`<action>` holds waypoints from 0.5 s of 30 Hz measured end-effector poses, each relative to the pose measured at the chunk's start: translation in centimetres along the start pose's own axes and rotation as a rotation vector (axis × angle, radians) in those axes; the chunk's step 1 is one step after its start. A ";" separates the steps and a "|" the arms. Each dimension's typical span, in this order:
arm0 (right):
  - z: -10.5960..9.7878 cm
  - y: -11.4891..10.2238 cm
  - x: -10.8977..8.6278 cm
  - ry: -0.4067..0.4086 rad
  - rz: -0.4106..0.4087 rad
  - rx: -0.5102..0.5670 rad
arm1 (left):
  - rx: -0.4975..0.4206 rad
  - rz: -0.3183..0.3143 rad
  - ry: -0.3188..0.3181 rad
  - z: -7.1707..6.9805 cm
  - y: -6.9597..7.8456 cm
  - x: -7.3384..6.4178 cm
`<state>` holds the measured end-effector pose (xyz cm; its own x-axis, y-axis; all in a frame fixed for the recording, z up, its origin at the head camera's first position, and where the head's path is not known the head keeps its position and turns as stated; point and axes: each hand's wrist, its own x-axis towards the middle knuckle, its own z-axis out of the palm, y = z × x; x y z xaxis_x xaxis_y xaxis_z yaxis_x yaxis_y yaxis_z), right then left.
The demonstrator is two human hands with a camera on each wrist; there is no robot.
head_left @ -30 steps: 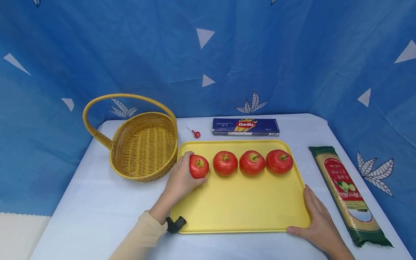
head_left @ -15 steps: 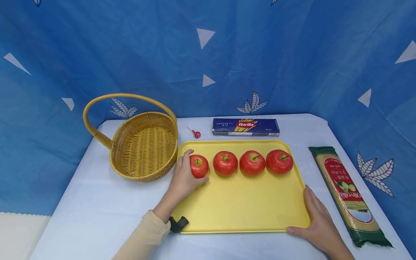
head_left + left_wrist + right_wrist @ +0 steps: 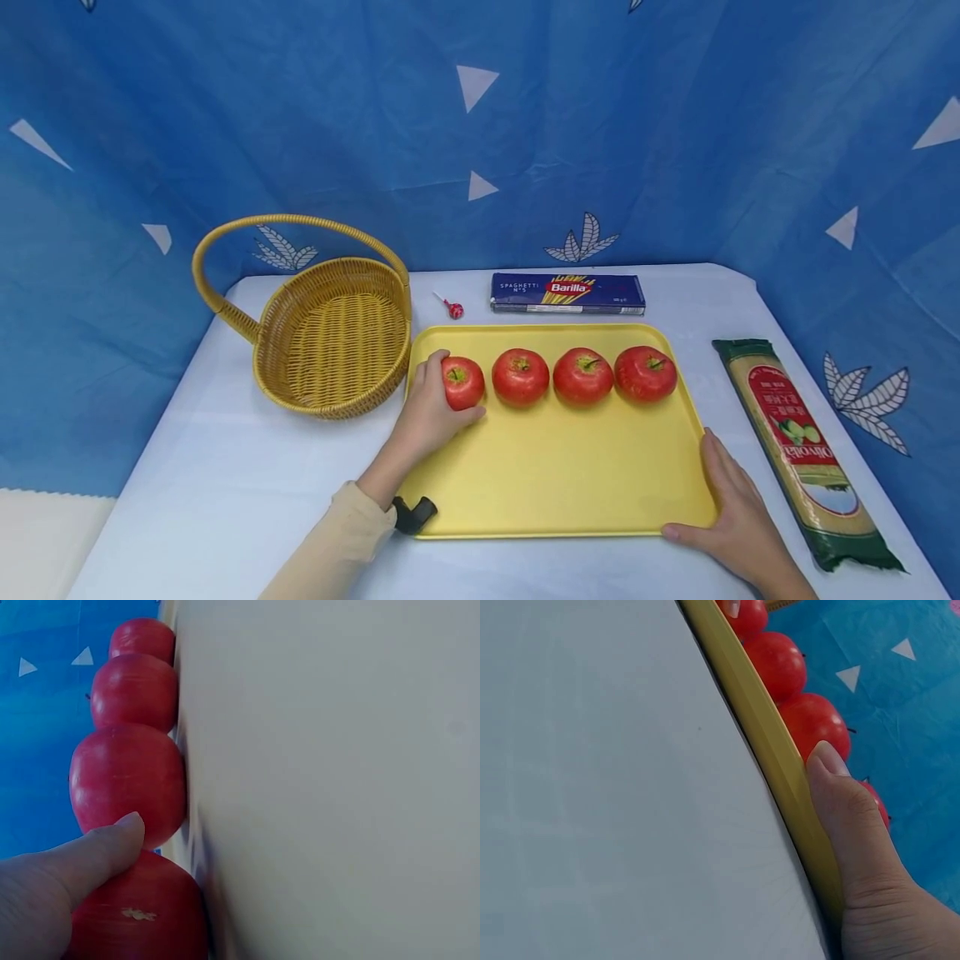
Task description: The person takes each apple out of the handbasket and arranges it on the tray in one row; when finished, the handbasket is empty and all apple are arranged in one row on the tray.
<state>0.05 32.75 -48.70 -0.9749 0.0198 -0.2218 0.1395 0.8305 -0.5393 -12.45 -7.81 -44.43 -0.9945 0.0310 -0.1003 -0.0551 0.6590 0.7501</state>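
Observation:
Four-sided and yellow, the tray (image 3: 555,483) carries a row of several red apples along its far side. My left hand (image 3: 431,417) holds the leftmost apple (image 3: 462,383), fingers behind its left side and thumb in front. In the left wrist view the thumb lies across that apple (image 3: 142,915), its tip close to the neighbouring apple (image 3: 127,780). My right hand (image 3: 731,517) grips the tray's near right corner, thumb at the front edge and fingers along the right side. The right wrist view shows the thumb against the tray's rim (image 3: 757,727); the other fingers are hidden there.
A wicker basket (image 3: 337,350) with a tall handle stands left of the tray. Behind the tray lie a lollipop (image 3: 454,310) and a blue spaghetti box (image 3: 567,293). A long pasta packet (image 3: 802,450) lies to the right. Blue cloth (image 3: 375,125) hangs around the table.
My left hand has shifted slightly right, and the leftmost apple has moved a little with it. Its fingers have settled closer on the apple. The right hand stays at the tray corner.

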 end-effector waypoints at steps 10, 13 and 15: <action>-0.2 0.1 0.1 -0.002 0.002 -0.014 | -0.017 -0.020 0.000 0.2 0.3 1.0; -0.2 0.0 0.1 -0.006 0.009 -0.016 | -0.020 -0.020 -0.002 0.1 0.2 0.9; -0.2 0.0 0.1 -0.004 0.009 -0.015 | -0.021 -0.014 -0.007 0.1 0.1 0.8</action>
<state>-0.05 32.88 -48.55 -0.9730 0.0248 -0.2294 0.1452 0.8385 -0.5252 -13.22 -7.64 -44.48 -0.9930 0.0272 -0.1151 -0.0707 0.6438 0.7619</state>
